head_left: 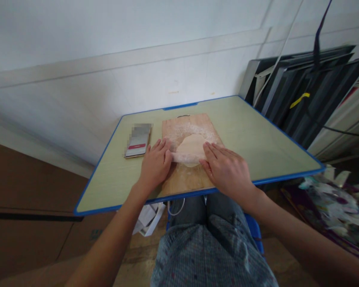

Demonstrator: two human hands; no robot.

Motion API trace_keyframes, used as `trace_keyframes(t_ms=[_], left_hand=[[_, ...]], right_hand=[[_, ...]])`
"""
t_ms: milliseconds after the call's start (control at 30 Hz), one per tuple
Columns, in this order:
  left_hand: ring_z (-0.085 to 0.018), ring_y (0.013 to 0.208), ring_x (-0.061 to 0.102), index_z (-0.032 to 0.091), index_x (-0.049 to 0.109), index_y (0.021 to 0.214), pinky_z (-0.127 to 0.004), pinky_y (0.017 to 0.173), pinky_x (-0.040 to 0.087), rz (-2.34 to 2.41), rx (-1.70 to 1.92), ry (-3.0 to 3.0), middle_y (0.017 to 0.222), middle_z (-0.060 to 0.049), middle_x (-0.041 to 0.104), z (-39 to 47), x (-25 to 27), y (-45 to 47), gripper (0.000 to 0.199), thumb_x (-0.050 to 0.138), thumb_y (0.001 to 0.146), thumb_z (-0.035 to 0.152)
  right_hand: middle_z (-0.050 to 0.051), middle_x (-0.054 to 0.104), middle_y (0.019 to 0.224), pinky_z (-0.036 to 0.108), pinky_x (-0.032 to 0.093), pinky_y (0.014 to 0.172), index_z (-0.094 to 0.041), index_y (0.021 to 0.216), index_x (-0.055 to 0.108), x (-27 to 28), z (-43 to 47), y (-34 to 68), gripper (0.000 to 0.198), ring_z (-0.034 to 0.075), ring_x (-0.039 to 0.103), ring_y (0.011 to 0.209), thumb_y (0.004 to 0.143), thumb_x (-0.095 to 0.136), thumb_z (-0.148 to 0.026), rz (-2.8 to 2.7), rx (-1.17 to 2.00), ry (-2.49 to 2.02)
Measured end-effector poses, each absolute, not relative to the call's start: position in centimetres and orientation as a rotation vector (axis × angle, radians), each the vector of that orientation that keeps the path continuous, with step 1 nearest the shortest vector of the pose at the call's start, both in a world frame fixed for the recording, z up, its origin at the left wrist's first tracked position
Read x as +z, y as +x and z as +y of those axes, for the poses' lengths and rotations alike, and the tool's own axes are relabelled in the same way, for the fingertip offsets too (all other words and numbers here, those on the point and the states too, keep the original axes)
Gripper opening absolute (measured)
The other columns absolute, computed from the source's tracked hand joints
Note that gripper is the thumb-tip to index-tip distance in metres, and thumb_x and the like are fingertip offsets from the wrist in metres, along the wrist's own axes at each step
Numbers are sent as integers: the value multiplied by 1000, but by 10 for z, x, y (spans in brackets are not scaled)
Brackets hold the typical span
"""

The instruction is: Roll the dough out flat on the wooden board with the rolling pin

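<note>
A flat round sheet of pale dough [190,146] lies on a floured wooden board [188,179] on the table. A pale rolling pin [187,157] lies across the dough's near edge. My left hand [155,164] presses palm-down on the pin's left end, fingers stretched flat. My right hand [225,169] rests the same way on the pin's right end. The pin's ends are hidden under my palms.
The small table [257,147] has a pale green top with a blue rim and stands against a white wall. A phone [137,143] lies left of the board. Dark panels [305,95] lean at the right. Bags and clutter [332,203] sit on the floor at the right.
</note>
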State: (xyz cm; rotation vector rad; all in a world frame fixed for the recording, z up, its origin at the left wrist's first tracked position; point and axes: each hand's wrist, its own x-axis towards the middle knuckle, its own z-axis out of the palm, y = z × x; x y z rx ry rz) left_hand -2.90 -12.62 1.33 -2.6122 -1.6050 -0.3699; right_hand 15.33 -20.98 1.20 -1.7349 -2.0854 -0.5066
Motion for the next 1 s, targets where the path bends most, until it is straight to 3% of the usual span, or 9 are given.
trace_keyframes(t_ms=[133,233,333,533,733,1000], left_hand=[[-22,121,41,15,51,120,-42,100,31,-1574,-332,-2557,129,-8,50,-111,13,-21,45,20,88,24],[-24,115,46,16,55,114,-44,96,34,-1573,-249,-2476,120,-9,57,-92,16,-9,43,22,87,23],[-24,109,50,16,58,107,-43,90,39,-1542,-142,-2479,114,-10,60,-77,22,-1,40,24,86,23],[-21,119,43,16,54,115,-37,96,35,-1446,-219,-2590,123,-9,54,-94,19,-17,44,21,88,23],[-20,129,31,12,43,128,-38,103,28,-1503,-391,-2623,136,-9,42,-126,10,-37,47,21,89,24],[-25,108,52,16,59,103,-45,88,40,-1468,-128,-2499,113,-11,60,-87,25,-6,40,23,88,22]], right_hand=[[15,60,114,32,43,83,-8,116,54,14,-198,155,42,22,56,102,92,30,-32,-2114,-503,-1804],[12,65,104,29,44,68,-14,104,60,19,-183,158,42,20,61,88,93,25,-35,-2089,-425,-1957],[10,65,103,27,43,64,-17,93,63,23,-173,160,43,20,60,89,93,23,-35,-2076,-381,-2014],[11,65,100,30,40,78,-15,88,64,20,-189,151,40,20,58,93,92,29,-33,-2054,-442,-1896],[10,66,102,29,42,80,-12,104,62,11,-220,138,35,19,59,91,91,33,-28,-2000,-463,-1734],[12,58,119,34,38,88,-15,107,61,17,-175,156,39,21,51,109,92,28,-29,-2026,-412,-1920]])
